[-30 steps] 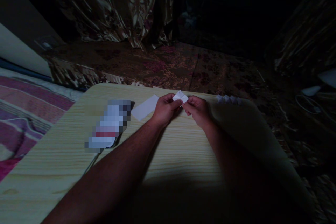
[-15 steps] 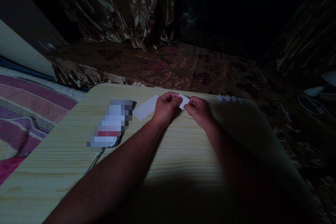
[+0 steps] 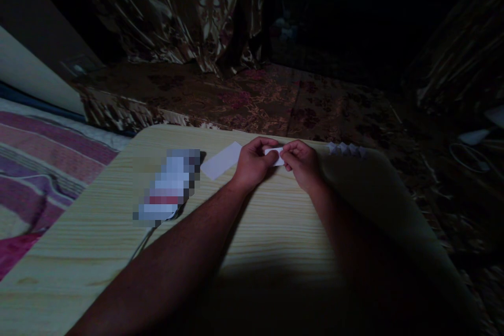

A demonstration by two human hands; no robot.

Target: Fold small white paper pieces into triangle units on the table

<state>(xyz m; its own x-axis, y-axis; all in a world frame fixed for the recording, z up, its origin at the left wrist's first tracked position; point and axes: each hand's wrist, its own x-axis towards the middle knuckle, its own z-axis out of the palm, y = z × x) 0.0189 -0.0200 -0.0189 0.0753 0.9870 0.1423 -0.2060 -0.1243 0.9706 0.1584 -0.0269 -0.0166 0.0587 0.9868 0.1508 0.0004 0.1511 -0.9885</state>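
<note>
A small folded white paper piece (image 3: 274, 156) is pinched between both my hands near the far edge of a light wooden table (image 3: 255, 231). My left hand (image 3: 254, 163) is closed on its left side and my right hand (image 3: 301, 164) is closed on its right side, fingertips nearly meeting. Most of the paper is hidden by my fingers. A flat white paper slip (image 3: 221, 160) lies on the table just left of my left hand.
A row of small folded white paper pieces (image 3: 346, 149) sits at the table's far right edge. A blurred-out object (image 3: 169, 189) lies on the table's left part. Beyond are a patterned dark floor covering (image 3: 252, 100), shiny curtains and a striped cloth (image 3: 43, 168) at left.
The paper was spread open and showing above my fingers; now it is folded smaller and my hands have closed together over it.
</note>
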